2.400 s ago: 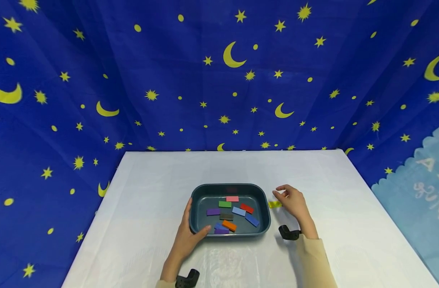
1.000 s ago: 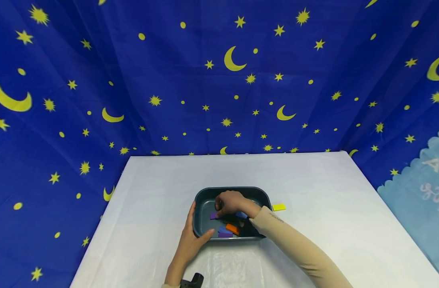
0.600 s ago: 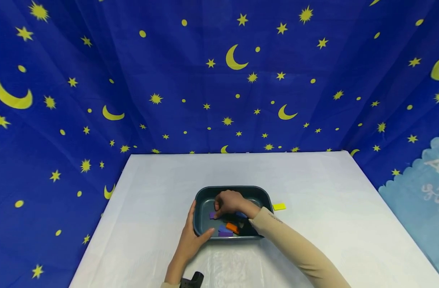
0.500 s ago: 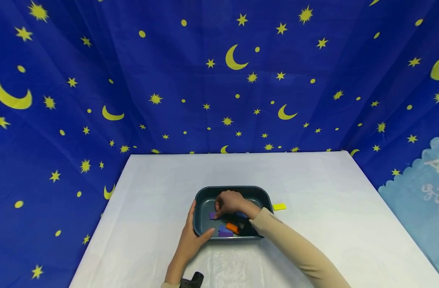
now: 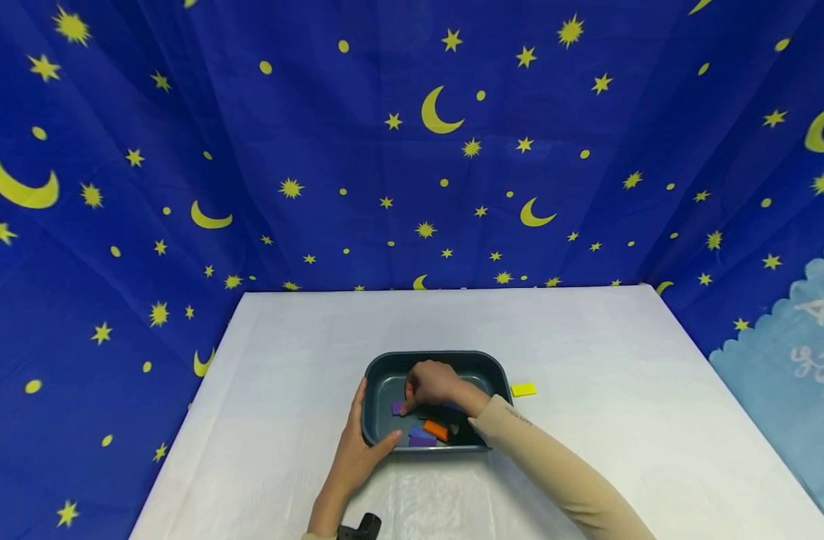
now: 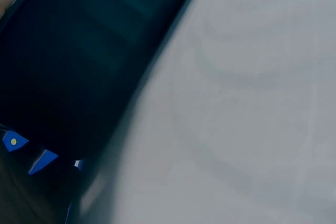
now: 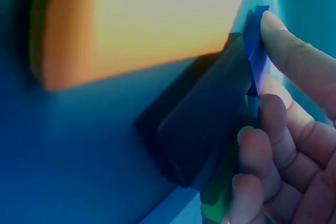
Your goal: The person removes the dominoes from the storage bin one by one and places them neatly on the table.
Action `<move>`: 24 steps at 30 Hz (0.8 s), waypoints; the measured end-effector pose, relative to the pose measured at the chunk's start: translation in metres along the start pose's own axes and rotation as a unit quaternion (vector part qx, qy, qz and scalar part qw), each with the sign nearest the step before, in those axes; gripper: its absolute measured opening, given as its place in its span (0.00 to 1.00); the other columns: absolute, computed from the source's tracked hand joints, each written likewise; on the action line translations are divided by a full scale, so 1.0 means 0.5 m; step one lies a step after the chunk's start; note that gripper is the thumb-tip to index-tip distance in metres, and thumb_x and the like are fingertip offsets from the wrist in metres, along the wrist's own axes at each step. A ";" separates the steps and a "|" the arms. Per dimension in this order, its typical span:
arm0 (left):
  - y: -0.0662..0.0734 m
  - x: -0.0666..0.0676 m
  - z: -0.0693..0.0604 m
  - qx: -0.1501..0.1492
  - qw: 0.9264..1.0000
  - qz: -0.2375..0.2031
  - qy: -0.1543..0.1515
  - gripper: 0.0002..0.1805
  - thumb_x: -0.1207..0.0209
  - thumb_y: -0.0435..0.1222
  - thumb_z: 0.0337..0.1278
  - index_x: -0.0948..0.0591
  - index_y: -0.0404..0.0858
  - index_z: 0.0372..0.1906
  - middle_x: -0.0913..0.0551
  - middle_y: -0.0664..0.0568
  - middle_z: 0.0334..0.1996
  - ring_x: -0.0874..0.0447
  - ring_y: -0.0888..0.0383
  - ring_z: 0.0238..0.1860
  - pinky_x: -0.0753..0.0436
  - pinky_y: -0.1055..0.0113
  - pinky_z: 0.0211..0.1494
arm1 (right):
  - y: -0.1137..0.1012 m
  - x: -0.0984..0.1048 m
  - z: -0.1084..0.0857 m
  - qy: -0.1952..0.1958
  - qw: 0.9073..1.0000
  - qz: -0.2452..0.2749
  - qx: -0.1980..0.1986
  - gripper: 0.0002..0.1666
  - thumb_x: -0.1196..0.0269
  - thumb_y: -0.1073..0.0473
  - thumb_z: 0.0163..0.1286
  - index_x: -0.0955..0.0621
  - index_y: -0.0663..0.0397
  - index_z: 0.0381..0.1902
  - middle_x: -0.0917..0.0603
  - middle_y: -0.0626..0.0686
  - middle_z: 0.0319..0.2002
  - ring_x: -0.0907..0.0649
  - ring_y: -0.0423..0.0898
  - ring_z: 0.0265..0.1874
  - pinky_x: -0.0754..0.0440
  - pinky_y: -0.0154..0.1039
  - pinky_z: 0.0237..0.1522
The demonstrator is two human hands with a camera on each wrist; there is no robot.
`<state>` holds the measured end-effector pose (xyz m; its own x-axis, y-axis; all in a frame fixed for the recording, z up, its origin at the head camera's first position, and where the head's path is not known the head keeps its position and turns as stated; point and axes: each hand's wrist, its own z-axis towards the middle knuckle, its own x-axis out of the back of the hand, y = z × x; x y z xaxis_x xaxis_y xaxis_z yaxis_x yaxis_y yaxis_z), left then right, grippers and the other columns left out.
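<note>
A dark blue-grey tray [image 5: 446,449] stands on the white table. My left hand [image 5: 359,450] holds its left side, thumb over the front rim and fingers along the outer wall. Inside the tray, my right hand [image 5: 431,384] pinches a purple block [image 5: 396,409] between thumb and index finger. The right wrist view shows the purple block [image 7: 256,51] tilted in that pinch, the other fingers [image 7: 255,153] curled below. An orange block [image 5: 436,430], a blue block [image 5: 422,432] and a second purple block [image 5: 422,442] lie near the front wall. The right hand and sleeve hide part of the tray.
A yellow block [image 5: 523,390] lies on the table [image 5: 304,337] just right of the tray. In the right wrist view a dark block [image 7: 199,114] and a green block [image 7: 216,198] lie beside the right hand. A blue star-patterned cloth hangs behind and at the sides.
My right hand has gone from beside the yellow block leftward into the tray and now pinches the purple block there. My left hand has kept its hold on the tray.
</note>
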<state>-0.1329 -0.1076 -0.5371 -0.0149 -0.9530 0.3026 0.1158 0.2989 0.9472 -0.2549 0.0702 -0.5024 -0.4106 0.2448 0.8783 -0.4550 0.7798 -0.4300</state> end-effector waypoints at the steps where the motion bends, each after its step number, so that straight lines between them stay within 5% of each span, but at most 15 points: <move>1: 0.010 0.002 -0.002 0.000 1.000 -0.002 -0.001 0.53 0.33 0.39 0.50 0.53 0.48 0.76 0.50 0.43 0.73 0.48 0.38 0.69 0.43 0.33 0.60 | -0.001 -0.001 -0.001 0.002 1.000 -0.003 0.003 0.19 0.25 0.40 0.46 0.22 0.40 0.15 0.25 0.37 0.16 0.27 0.36 0.17 0.30 0.33 0.21; 5: 0.033 0.007 -0.007 -0.008 1.000 0.000 -0.002 0.52 0.33 0.38 0.49 0.52 0.42 0.75 0.48 0.39 0.72 0.46 0.36 0.68 0.40 0.33 0.59 | -0.009 0.000 -0.005 0.010 1.000 -0.013 0.015 0.19 0.25 0.41 0.46 0.22 0.40 0.14 0.26 0.37 0.14 0.28 0.35 0.16 0.31 0.32 0.19; 11: -0.026 -0.005 0.005 -0.004 1.000 0.010 0.007 0.53 0.32 0.41 0.50 0.54 0.56 0.75 0.49 0.47 0.73 0.47 0.43 0.69 0.42 0.37 0.62 | -0.022 0.003 -0.009 0.020 0.999 -0.019 0.039 0.20 0.24 0.42 0.45 0.22 0.42 0.12 0.26 0.37 0.14 0.27 0.36 0.17 0.30 0.32 0.20; 14: -0.034 -0.007 0.007 -0.006 1.000 0.008 0.010 0.54 0.32 0.40 0.49 0.54 0.55 0.76 0.49 0.47 0.73 0.48 0.42 0.69 0.43 0.36 0.62 | -0.024 0.002 -0.009 0.023 0.998 -0.022 0.050 0.20 0.24 0.43 0.45 0.22 0.43 0.12 0.27 0.37 0.13 0.27 0.36 0.17 0.29 0.32 0.20; 24: 0.049 0.009 -0.009 0.007 1.000 -0.007 -0.009 0.52 0.34 0.40 0.51 0.53 0.42 0.76 0.49 0.39 0.72 0.47 0.37 0.68 0.41 0.34 0.60 | -0.018 0.003 -0.007 0.004 0.998 -0.011 0.057 0.18 0.24 0.44 0.47 0.22 0.44 0.17 0.25 0.38 0.17 0.27 0.35 0.18 0.28 0.30 0.23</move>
<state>-0.1258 -0.1049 -0.5131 -0.0337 -0.9564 0.2902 0.1007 0.2856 0.9530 -0.2485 0.0657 -0.4966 -0.3936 0.2321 0.8895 -0.5509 0.7151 -0.4303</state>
